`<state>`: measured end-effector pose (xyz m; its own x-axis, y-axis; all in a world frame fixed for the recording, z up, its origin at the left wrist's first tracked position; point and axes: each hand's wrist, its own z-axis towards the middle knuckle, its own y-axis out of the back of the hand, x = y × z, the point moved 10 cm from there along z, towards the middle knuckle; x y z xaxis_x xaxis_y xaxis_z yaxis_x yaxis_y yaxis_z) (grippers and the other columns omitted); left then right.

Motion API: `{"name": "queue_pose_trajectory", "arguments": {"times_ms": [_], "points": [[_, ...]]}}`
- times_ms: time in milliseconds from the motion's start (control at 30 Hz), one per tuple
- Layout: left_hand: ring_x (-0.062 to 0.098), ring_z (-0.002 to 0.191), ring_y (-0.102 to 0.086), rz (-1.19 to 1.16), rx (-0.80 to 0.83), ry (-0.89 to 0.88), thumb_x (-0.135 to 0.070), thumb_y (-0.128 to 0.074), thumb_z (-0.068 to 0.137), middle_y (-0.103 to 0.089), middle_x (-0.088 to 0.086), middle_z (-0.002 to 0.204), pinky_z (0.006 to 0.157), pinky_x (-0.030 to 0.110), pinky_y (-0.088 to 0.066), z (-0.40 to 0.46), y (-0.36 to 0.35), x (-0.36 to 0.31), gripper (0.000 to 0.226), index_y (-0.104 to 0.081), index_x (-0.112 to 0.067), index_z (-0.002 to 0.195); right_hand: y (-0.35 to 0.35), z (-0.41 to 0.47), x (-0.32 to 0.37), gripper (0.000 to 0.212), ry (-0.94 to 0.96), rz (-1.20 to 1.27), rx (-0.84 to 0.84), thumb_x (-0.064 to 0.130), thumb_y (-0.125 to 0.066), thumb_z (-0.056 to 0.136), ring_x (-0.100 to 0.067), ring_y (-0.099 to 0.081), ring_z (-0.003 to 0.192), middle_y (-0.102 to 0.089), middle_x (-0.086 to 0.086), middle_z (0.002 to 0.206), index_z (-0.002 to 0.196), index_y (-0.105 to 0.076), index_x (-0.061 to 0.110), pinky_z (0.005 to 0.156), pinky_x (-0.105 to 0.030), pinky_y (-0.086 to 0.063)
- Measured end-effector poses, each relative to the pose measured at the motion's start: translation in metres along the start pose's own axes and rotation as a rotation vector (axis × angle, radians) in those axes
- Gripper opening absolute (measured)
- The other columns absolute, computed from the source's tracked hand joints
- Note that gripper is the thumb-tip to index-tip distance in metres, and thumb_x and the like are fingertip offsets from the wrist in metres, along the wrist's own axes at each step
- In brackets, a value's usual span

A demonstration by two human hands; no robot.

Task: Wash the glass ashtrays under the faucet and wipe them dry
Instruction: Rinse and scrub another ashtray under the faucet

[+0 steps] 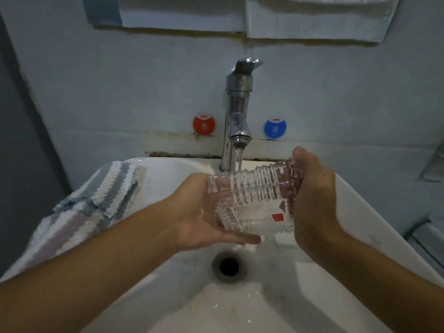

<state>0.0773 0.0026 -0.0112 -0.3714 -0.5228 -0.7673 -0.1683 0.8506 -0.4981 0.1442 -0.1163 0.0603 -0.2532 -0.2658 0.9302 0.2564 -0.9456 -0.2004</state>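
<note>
**Rinsing a glass ashtray at the sink**

We are standing over the white sink (360, 205), its drain (229, 266) sitting below our hands and water pooling toward the near edge. A striped towel (96, 203) is lying over the sink's left edge. The chrome faucet (236, 111) is rising from the far edge, and water is running from its spout. We are holding the ribbed glass ashtray (252, 200) tilted over the middle of the basin, right under the stream. Our left hand (199, 217) is cupping it from below, fingers (242, 239) lying fairly straight beneath the glass. Our right hand (312, 200) is gripping its right side, thumb curled over the far rim. A small red label (277, 217) is showing through the glass.
</note>
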Motion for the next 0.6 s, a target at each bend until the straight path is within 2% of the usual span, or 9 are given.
{"name": "queue_pose_trajectory", "arguments": {"times_ms": [100,233,300,333,433,500,600], "points": [[0.051,0.120,-0.056,0.058,0.107,0.073,-0.019,-0.029,0.099,-0.066,0.028,0.122,0.105,0.068,-0.038,-0.003,-0.005,0.000,0.050,-0.075,-0.005,0.113,-0.001,-0.002,0.002,0.054,0.027,0.025,0.028,0.044,-0.046,0.093,-0.032,-0.063,0.052,-0.060,-0.017,0.058,0.065,-0.054,-0.001,0.047,-0.026,-0.050],[0.054,0.114,-0.058,0.097,0.228,0.201,-0.009,-0.037,0.095,-0.057,0.036,0.130,0.092,0.053,-0.053,-0.008,-0.013,0.005,0.043,-0.068,-0.001,0.124,-0.007,-0.006,0.013,0.047,0.145,0.012,0.077,0.032,-0.043,0.096,-0.016,-0.059,0.043,-0.054,0.000,0.046,0.052,-0.052,0.018,0.039,-0.021,-0.045],[0.053,0.112,-0.059,0.019,0.201,0.230,-0.002,-0.045,0.087,-0.051,0.042,0.129,0.078,0.045,-0.061,-0.007,-0.010,0.006,0.038,-0.071,0.003,0.114,-0.009,-0.005,0.017,0.044,0.168,-0.008,0.105,0.031,-0.042,0.092,-0.010,-0.058,0.043,-0.051,0.002,0.044,0.050,-0.051,0.023,0.039,-0.019,-0.045],[0.050,0.107,-0.062,-0.014,0.170,0.220,0.000,-0.049,0.083,-0.054,0.043,0.122,0.070,0.042,-0.063,-0.006,-0.009,0.005,0.035,-0.072,0.004,0.108,-0.009,-0.003,0.017,0.038,0.163,-0.021,0.109,0.032,-0.041,0.088,-0.009,-0.058,0.044,-0.051,0.003,0.045,0.053,-0.050,0.020,0.040,-0.019,-0.046],[0.036,0.078,-0.070,-0.034,0.150,0.168,0.004,-0.050,0.080,-0.066,0.032,0.090,0.047,0.031,-0.059,-0.006,-0.014,0.006,0.035,-0.066,0.007,0.111,-0.006,0.006,0.008,0.032,0.089,-0.088,0.125,0.037,-0.041,0.082,-0.007,-0.057,0.051,-0.051,0.006,0.051,0.061,-0.048,0.014,0.048,-0.022,-0.047],[0.029,0.060,-0.069,-0.009,0.092,0.127,0.008,-0.047,0.082,-0.066,0.027,0.084,0.040,0.025,-0.053,-0.003,-0.009,0.007,0.039,-0.059,0.012,0.119,-0.006,0.010,-0.004,0.034,-0.011,-0.086,0.157,0.039,-0.042,0.083,-0.009,-0.060,0.060,-0.061,0.002,0.063,0.066,-0.057,0.014,0.060,-0.029,-0.049],[0.029,0.081,-0.068,0.061,-0.020,0.013,0.010,-0.042,0.091,-0.067,0.026,0.100,0.050,0.026,-0.057,0.010,0.006,0.002,0.034,-0.055,0.013,0.122,-0.011,0.009,-0.022,0.043,-0.178,-0.069,0.199,0.030,-0.035,0.097,-0.017,-0.067,0.086,-0.075,-0.008,0.097,0.086,-0.072,0.011,0.084,-0.044,-0.052]]}}
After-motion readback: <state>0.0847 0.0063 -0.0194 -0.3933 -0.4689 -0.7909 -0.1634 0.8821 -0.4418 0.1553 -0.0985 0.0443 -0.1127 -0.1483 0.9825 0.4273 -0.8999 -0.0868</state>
